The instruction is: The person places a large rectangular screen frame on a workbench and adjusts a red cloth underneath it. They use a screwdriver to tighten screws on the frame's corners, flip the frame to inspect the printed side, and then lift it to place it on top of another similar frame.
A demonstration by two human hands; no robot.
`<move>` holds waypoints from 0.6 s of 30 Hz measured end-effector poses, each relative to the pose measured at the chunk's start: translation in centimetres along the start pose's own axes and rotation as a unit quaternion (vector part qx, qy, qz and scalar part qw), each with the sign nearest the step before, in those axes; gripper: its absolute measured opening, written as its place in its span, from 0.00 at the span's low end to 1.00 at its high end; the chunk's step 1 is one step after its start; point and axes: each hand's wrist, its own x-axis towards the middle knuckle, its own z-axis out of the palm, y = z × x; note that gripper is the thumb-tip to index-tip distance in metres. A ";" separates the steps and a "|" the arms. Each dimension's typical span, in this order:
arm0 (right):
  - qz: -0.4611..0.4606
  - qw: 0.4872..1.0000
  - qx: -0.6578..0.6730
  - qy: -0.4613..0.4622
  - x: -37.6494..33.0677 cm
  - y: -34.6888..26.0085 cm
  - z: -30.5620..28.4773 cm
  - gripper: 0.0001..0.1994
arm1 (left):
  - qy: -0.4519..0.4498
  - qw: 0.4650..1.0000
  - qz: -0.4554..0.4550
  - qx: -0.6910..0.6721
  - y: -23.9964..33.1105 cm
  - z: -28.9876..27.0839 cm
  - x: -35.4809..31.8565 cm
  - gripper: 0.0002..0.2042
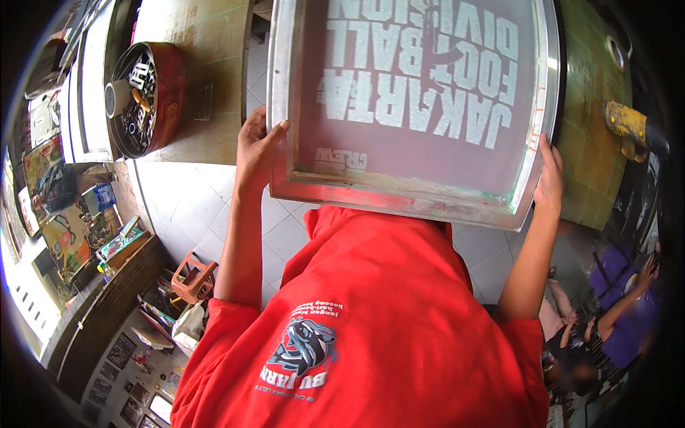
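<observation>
A large silk-screen printing frame (385,200) with an aluminium rim hangs in front of my chest, gripped between my two hands. Its purple-grey mesh carries pale block lettering. Along its left edge my left hand (257,145) is closed, the thumb on the front face near the lower left corner. My right hand (550,178) clasps the opposite edge, its fingers partly hidden behind the rim. The frame's far end runs out of the picture.
To the left, a red round tin (169,100) full of small odds and ends stands on a greenish tabletop (207,43). A yellow-and-black tool (628,123) lies at right on another surface (589,157). Below are a tiled floor (189,203) and an orange plastic stool (193,277). Several people sit at lower right.
</observation>
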 end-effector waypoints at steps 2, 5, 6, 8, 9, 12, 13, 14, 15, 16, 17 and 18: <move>-0.008 1.000 -0.013 -0.007 0.1 0.0 -0.1 0.20 | -0.032 0.999 0.002 -0.028 -0.2 -0.6 -0.3 0.20; -0.003 1.000 -0.026 -0.013 0.2 0.1 -0.3 0.21 | -0.052 0.997 0.013 -0.054 -0.8 -1.8 -1.6 0.22; -0.002 0.999 -0.030 -0.014 0.1 0.1 -0.4 0.21 | -0.059 0.997 0.011 -0.043 -1.1 -2.1 -2.0 0.23; 0.006 0.999 -0.039 -0.013 0.2 0.1 -0.6 0.21 | -0.077 0.997 0.007 -0.007 -1.6 -2.6 -2.8 0.21; 0.011 0.999 -0.045 -0.010 0.1 0.2 -0.7 0.22 | -0.081 0.997 -0.008 0.012 -1.8 -2.8 -3.1 0.20; -0.017 0.996 -0.073 0.044 0.2 0.5 -0.8 0.23 | -0.079 0.996 0.020 0.020 -2.4 -2.9 -3.2 0.18; -0.035 0.995 -0.078 0.047 0.2 0.6 -0.8 0.23 | -0.080 0.996 0.026 0.003 -2.5 -2.8 -3.1 0.17; -0.035 0.996 -0.067 0.043 0.1 0.6 -0.7 0.21 | -0.081 0.996 0.025 0.006 -2.5 -2.9 -2.8 0.16; -0.015 0.997 -0.059 0.046 0.2 0.6 -0.5 0.19 | -0.082 0.997 0.016 0.000 -2.5 -2.8 -2.8 0.16; -0.011 0.999 -0.041 0.029 -0.1 0.5 -0.4 0.18 | -0.075 0.996 0.006 0.051 -2.3 -2.9 -2.6 0.17; -0.015 0.999 -0.035 0.018 -0.3 0.4 -0.3 0.17 | -0.076 0.996 0.003 0.039 -2.0 -2.8 -2.8 0.18; -0.012 0.999 -0.034 0.021 -0.4 0.3 -0.1 0.16 | -0.072 0.996 -0.011 0.045 -1.6 -2.6 -2.6 0.19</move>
